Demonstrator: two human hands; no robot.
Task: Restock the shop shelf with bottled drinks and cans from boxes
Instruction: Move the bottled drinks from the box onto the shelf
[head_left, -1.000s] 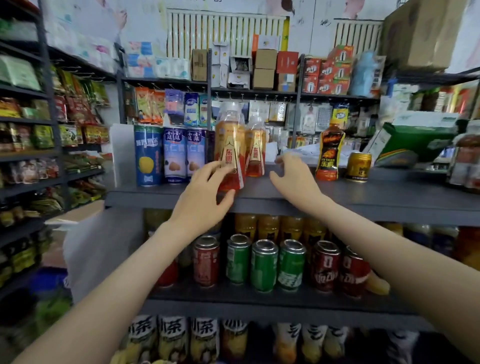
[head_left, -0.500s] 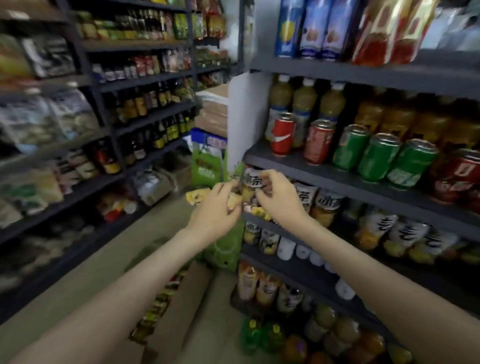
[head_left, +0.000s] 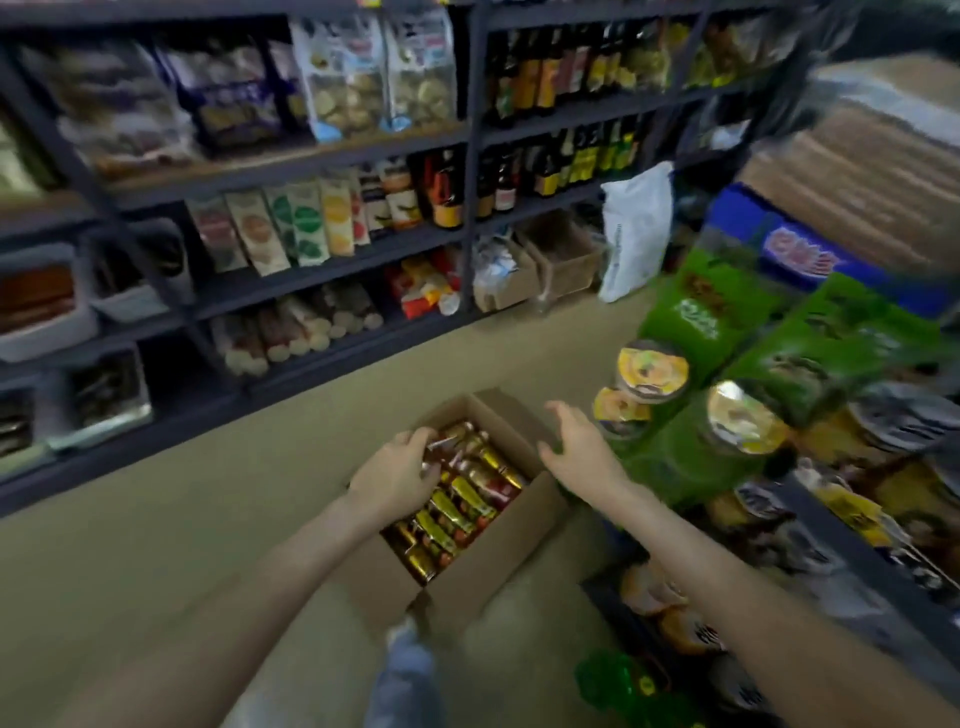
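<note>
One view only, from the head camera, looking down the aisle at the floor (head_left: 208, 519).

An open cardboard box (head_left: 488, 566) stands on the floor between the two arms, near the person's foot. Many bottles (head_left: 467, 499) with gold and red labels lie packed on their sides in it, filling it from wall to wall.

The left hand (head_left: 400, 470) reaches in over the box's left edge. Its grip is narrow, fingers curled down round a bottle (head_left: 449, 434) near the far left corner. Whether that bottle has left the pack cannot be told.

The right hand (head_left: 576, 447) hangs above the box's right edge. Its grip is wide, fingers spread, holding nothing and touching nothing.

Just beside the box on the right are green cartons (head_left: 810, 353) with foil-lidded tubs (head_left: 652, 369) on top. Further right runs the blurred edge of the drinks shelf (head_left: 852, 551). Across the aisle a snack rack (head_left: 322, 275) holds bags and dark bottles.

The step in hand looks like the pick: fetching stock from the box, with the placing not yet begun. The next move probably calls for the left hand to firm its hold and draw the bottle up clear of its neighbours. The right hand could drop onto a second bottle in the open middle of the box. Both would then need to swing right to the drinks shelf. The bottles lie tight together, so a straight lift by the neck end seems the safest way out.
</note>
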